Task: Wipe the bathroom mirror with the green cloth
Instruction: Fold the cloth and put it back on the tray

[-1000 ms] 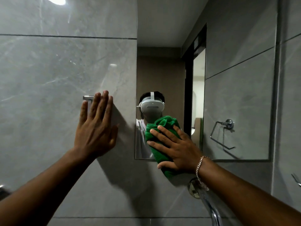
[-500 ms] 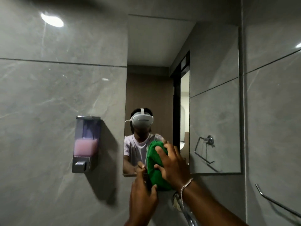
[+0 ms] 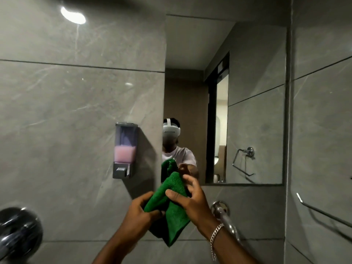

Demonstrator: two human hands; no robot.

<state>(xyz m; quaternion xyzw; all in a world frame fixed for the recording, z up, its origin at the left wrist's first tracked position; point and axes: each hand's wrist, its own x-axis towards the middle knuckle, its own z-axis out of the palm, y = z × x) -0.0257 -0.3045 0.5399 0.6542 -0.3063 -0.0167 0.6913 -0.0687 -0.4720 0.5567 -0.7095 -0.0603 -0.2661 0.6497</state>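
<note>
Below the mirror (image 3: 257, 130), both hands, left hand (image 3: 138, 214) and right hand (image 3: 187, 201), now pinch the green cloth (image 3: 171, 202), lifted off the glass a second ago, so wiping is paused, probably for refolding.

Both forearms reach up, left hand (image 3: 140, 210) and right hand (image 3: 187, 200) close together, fingers (image 3: 172, 194) apparently curled in a pinch.
</note>
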